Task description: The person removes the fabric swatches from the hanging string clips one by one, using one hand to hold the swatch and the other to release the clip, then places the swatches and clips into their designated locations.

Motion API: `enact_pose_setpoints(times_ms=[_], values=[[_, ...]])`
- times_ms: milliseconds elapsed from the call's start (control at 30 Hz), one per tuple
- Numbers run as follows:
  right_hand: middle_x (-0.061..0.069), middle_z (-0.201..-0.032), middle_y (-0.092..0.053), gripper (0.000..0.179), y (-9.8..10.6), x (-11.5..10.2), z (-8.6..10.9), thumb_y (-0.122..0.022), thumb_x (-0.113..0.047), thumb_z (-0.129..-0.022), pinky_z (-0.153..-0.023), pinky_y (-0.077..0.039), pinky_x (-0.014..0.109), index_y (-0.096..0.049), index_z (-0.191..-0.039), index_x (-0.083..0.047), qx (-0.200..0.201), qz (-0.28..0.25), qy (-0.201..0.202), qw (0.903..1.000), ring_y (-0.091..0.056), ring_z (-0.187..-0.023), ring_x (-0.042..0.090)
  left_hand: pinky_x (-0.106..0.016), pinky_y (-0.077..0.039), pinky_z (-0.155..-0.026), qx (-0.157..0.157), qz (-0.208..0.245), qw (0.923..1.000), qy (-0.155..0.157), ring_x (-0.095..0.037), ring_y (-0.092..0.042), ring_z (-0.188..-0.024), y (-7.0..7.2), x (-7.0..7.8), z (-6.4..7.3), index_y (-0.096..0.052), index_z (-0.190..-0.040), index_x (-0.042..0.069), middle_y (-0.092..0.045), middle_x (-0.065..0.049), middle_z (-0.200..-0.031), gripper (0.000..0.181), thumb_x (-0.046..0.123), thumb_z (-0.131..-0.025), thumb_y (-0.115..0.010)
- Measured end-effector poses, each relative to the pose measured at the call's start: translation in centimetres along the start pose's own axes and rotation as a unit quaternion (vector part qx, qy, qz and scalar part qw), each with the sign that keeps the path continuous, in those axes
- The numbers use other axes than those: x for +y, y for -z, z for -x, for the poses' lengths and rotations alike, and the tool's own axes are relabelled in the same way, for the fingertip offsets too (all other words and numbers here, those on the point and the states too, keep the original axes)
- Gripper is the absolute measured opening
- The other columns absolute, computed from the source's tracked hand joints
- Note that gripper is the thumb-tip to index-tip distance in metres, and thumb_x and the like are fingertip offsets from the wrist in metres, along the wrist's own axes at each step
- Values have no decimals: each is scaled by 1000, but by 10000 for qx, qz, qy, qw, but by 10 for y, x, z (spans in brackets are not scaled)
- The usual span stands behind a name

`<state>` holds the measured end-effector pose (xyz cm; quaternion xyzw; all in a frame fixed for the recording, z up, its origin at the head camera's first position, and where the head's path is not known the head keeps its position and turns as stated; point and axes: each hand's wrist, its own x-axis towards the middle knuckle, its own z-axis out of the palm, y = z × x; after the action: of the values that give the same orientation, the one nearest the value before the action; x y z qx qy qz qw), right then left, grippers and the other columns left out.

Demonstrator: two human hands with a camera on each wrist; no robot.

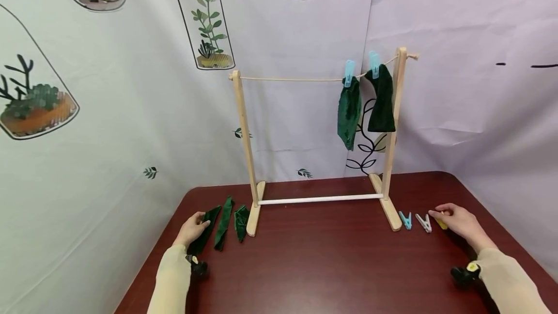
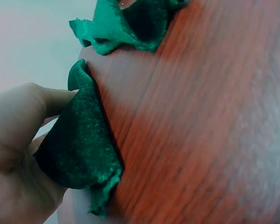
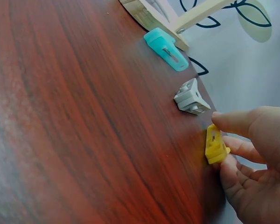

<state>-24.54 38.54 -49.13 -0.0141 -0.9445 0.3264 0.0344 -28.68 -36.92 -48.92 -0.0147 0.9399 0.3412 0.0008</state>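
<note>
At the table's left side my left hand (image 1: 193,229) pinches the leftmost green velvet cloth piece (image 2: 86,140) between thumb and fingers. The cloth is partly folded over in the left wrist view. Two more green cloth pieces (image 1: 224,224) (image 1: 241,222) lie just right of it. On the right, my right hand (image 1: 463,223) grips a small yellow clothespin (image 3: 214,144), with the thumb at its upper end and fingers at its lower side. Left of that hand lie a white clothespin (image 3: 191,98) and a light blue clothespin (image 3: 167,49).
A wooden drying rack (image 1: 246,139) stands at the back of the dark red table (image 1: 314,256). Two green cloths (image 1: 349,115) (image 1: 381,103) hang by blue clothespins (image 1: 349,72) (image 1: 374,64) at the right end of its cord (image 1: 287,79). A printed white curtain (image 1: 296,33) hangs behind.
</note>
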Motion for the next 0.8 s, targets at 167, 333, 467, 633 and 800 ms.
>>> enact_pose_setpoints(times_ms=[167, 333, 467, 633, 800], values=[[27, -104, -60, 60, 2, 0, 2, -55, -39, -103, -69, -46, 37, -53, -124, 18, -26, -14, -9, 10000, -58, -88, 33, -64, -43, -96, 11, -104, 9999, -34, -55, -46, -124, 3, 2, 3, -43, -139, -14, -46, -40, -137, 47, 16, -104, -54], [24, -100, -62, 58, 10, 2, 1, -54, -35, -104, -67, -45, 36, -52, -124, 19, -29, 70, 14, 10000, -57, -81, 24, -59, -48, -89, 179, -41, 9998, -94, -49, -56, -110, 5, 3, 8, -47, -136, -14, -54, -36, -126, 44, 15, -104, -54], [25, -99, -64, 54, 17, 3, 0, -52, -30, -106, -65, -51, 33, -49, -125, 21, -138, -158, 5, 9998, -61, -79, 21, -54, -50, -79, 614, -4, 9979, -218, -41, -60, -94, 15, 9, 10, -50, -133, -13, -59, -30, -112, 39, 12, -103, -54], [31, -104, -64, 50, 30, -1, -2, -51, -23, -106, -65, -53, 29, -46, -125, 23, -166, -401, 107, 9990, -65, -83, 24, -58, -48, -83, 1043, -102, 9938, -363, -46, -59, -101, 30, 24, 6, -53, -132, -12, -59, -33, -117, 36, 12, -104, -53], [36, -107, -62, 48, 47, -13, -3, -50, -19, -106, -66, -55, 30, -44, -127, 24, -70, -498, 331, 9982, -67, -85, 32, -60, -47, -88, 1149, 30, 9923, -470, -48, -56, -112, 40, 45, 0, -53, -134, -8, -56, -33, -126, 37, 16, -106, -51]])
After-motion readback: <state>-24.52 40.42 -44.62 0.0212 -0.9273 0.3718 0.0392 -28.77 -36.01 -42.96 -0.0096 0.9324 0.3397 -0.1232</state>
